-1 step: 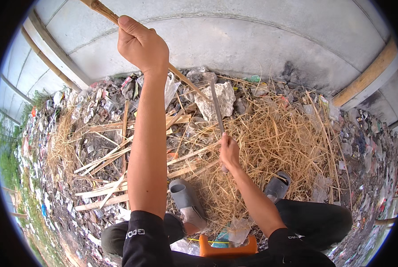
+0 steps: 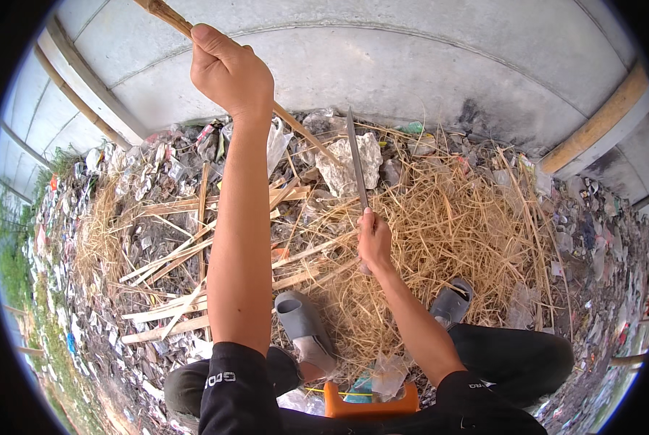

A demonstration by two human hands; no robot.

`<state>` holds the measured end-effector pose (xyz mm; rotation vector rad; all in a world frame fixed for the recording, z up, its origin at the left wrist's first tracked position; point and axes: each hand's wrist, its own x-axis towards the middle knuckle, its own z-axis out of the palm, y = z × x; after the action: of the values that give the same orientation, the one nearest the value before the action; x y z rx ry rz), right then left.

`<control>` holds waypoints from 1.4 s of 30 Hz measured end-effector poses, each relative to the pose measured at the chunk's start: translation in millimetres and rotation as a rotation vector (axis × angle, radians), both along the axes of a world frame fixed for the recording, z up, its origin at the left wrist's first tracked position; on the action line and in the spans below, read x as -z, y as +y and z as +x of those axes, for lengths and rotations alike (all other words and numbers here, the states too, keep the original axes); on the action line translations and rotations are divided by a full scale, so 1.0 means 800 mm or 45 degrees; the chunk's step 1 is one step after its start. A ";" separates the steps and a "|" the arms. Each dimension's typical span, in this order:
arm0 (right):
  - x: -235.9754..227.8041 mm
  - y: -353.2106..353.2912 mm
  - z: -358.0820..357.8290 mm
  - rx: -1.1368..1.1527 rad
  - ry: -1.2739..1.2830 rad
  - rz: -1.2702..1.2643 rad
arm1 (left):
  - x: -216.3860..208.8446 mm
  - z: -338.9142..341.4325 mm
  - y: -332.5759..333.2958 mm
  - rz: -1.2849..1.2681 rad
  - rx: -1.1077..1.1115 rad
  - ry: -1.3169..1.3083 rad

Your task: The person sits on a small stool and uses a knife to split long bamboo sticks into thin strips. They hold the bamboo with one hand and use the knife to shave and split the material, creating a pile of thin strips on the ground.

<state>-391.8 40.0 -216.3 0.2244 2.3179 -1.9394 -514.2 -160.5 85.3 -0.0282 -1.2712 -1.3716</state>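
Gripping firmly, a person's left hand [image 2: 233, 80] is closed around a bamboo stick [image 2: 302, 130], raised high before a grey concrete wall [image 2: 382, 65], while the right hand [image 2: 374, 241] is wrapped around the handle of a long, narrow knife [image 2: 357, 163], its blade pointing away from the body. The stick slants down from the upper left, its lower end at a rough white rock [image 2: 331, 177]. The blade crosses the rock from this viewpoint; whether the two touch, one cannot tell. Bare forearms run back to black sleeves [image 2: 233, 384].

Beneath the right hand and to its right, a thick mat of straw-coloured shavings [image 2: 455, 232] covers the ground. Split pale strips [image 2: 166, 330] lie loosely piled left of the feet, some crossing one another, and a whitish plastic bag [image 2: 278, 148] sits near the stick. Grey slippers [image 2: 300, 315] are on both feet, set apart, with an orange stool [image 2: 371, 407] at the lower edge between the knees.

Farther out, mixed litter [image 2: 99, 225] spreads across the ground on both sides. Bamboo poles [image 2: 593, 119] lean along the wall at left and right, and green plants [image 2: 12, 268] grow at far left.
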 end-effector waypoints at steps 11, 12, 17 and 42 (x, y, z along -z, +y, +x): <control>0.098 0.014 0.011 0.145 0.157 0.204 | -0.016 -0.022 0.046 -0.048 -0.089 -0.053; 0.079 0.016 0.013 0.083 -0.089 0.220 | -0.008 -0.019 0.038 -0.062 -0.111 -0.020; -0.046 0.003 -0.011 0.146 0.160 -0.168 | -0.002 -0.006 0.016 -0.052 -0.165 -0.040; 0.059 0.009 0.012 0.099 0.366 -0.277 | -0.024 -0.010 0.037 -0.047 0.806 0.029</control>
<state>-382.2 47.5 -263.3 0.0158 2.2612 -2.3818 -522.2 -131.0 104.7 -0.5071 -1.3238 -1.8727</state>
